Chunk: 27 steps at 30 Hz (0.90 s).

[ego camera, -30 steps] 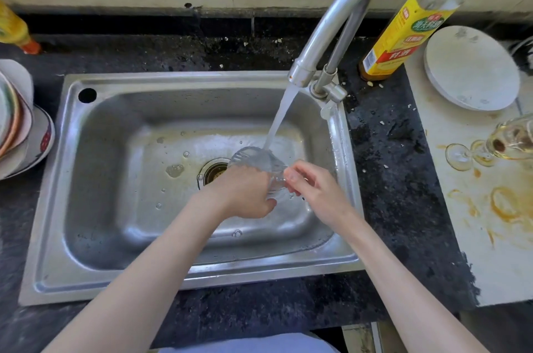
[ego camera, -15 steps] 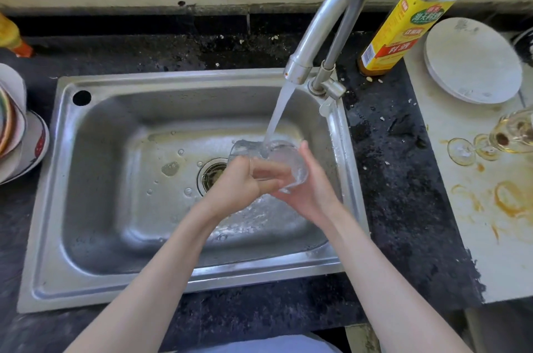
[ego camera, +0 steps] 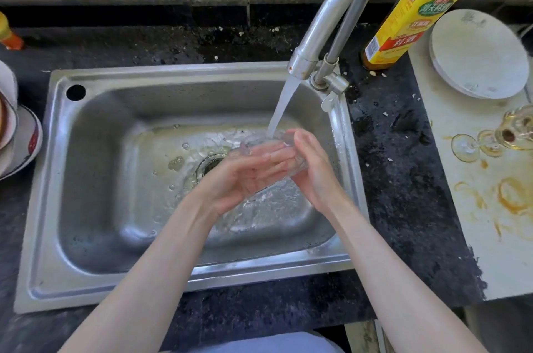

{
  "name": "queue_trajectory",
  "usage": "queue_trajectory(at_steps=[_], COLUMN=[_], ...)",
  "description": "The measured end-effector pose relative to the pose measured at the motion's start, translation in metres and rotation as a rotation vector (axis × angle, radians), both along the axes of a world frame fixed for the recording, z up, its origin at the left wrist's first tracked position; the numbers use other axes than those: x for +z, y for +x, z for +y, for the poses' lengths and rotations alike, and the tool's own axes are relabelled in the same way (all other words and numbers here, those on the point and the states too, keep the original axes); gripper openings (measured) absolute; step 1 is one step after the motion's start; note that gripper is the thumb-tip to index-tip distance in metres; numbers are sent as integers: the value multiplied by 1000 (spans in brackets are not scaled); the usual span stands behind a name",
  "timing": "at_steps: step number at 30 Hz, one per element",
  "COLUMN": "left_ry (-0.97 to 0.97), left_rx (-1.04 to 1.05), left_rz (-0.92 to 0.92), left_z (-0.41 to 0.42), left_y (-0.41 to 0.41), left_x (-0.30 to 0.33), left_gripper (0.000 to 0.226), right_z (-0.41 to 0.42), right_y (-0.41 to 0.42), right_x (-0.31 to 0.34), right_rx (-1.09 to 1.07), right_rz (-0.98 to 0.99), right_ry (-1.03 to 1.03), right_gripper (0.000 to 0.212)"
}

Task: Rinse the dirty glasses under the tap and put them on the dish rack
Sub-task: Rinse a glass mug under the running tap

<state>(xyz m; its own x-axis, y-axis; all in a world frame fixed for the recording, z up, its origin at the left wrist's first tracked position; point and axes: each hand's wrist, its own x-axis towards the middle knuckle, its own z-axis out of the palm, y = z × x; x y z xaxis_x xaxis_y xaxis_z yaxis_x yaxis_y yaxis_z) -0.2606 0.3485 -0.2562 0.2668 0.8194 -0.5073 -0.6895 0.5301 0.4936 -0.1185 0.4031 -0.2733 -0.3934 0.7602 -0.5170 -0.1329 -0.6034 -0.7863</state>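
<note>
Clear drinking glass (ego camera: 271, 159) sits tilted between both hands over the stainless steel sink (ego camera: 86, 208), right under the water stream (ego camera: 281, 110) from the curved chrome tap (ego camera: 331, 15). Left hand (ego camera: 239, 182) palm up, fingers (ego camera: 274, 155) nearly straight and lying along the glass, cupping it from below. Right hand (ego camera: 314, 168) on the far side, fingers wrapped against the glass wall; exact curl hard to read through glass and water.

Step in hand: rinsing, probably mid-way, glass not yet moved off. Next move calls for tipping the water out, a firm one-hand hold on wet slippery glass, then carrying it to the dish rack. No rack clearly in view, so target spot cannot be told; a stack of plates and bowls (ego camera: 17, 139) is cut off at the left edge.

More dirty glassware waits on the stained white board (ego camera: 476, 237) right of the sink: stemmed glasses with amber residue (ego camera: 501, 136), partly cut off at the right edge, count unclear. Round white plate (ego camera: 476, 55) lies behind them. Tall bottle with yellow label (ego camera: 409, 20) stands on the black speckled desk (ego camera: 398, 179) near the tap base, top out of frame. Orange-capped bottle (ego camera: 8, 35) barely visible far left.

Glass rim and base are hard to separate from water and skin; which end faces the stream cannot be told. Sink drain (ego camera: 210, 165) partly hidden by left hand.
</note>
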Motion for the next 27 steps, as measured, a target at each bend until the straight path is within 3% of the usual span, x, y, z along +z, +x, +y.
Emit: queue_trajectory(at_steps=[2,5,8,10,12,14,15,17,20,22,27], left_ry=[-41,102,309,259,186,120,49,-108,-243,-217,-95], left_rx=[-7,-108,-292,-367,-369,-221,-132,-4,125,131,-58], left_rz=[179,571,910,817,403,-96,-246,-352,-373,-287,495], left_z=[3,5,4,3,-1,-4,-3,5,14,15,13], left_y=[-2,-1,6,1,-10,-14,-12,-3,6,7,9], left_x=[1,3,7,7,5,4,6,10,19,21,25], left_gripper=[26,20,24,35,50,68,71,64,50,48,30], right_z=[1,0,1,1,-2,-6,-7,-7,-7,-6,-4], right_y=[-5,-11,-8,-4,-1,0,0,-1,1,3,-8], right_x=[-3,-6,-8,-11,-17,-19,-16,-11,-10,-13,-9], right_rx=[-89,-130,-93,-112,-143,-151,-146,-150,-158,-170,-64], right_rz=[-13,-46,9,33,50,62,80,121,234,267,-7], right_ry=[-66,-282,-466,-461,-395,-300,-249,-180,-202,-225,-265], right_gripper=[30,64,52,52,56,55,61,64,42,40,95])
